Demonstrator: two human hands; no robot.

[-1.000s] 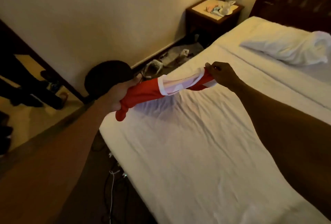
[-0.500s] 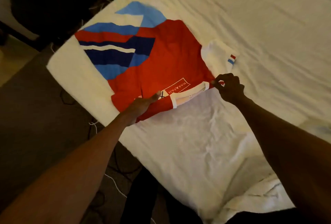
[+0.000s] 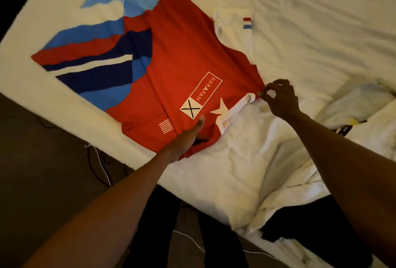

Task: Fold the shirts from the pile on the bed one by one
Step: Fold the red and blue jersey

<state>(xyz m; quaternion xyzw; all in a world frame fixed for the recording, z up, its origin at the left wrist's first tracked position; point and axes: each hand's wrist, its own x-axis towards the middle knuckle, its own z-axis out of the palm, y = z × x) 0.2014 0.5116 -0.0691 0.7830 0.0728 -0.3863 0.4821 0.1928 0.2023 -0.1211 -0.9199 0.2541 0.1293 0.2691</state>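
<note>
One red HARAPAN shirt point(image 3: 171, 70) lies on the bed point(image 3: 310, 21), spread flat with the print up. Blue, navy and white bands run across the end farthest from my hands. One white sleeve point(image 3: 233, 25) with red-blue cuff stripes sticks out beyond my right hand point(image 3: 280, 98). My left hand point(image 3: 186, 137) has its fingers straight, pressing the shirt down, fingertips at the X logo point(image 3: 190, 109). The right hand pinches the shoulder edge between thumb and forefinger, just beside the white collar point(image 3: 242, 104) — other fingers loosely curled. The crumpled pile of clothes point(image 3: 360, 104) sits right of that hand — mostly white, count unclear. One white cable point(image 3: 100, 160) lies on the floor left of my left forearm.
</note>
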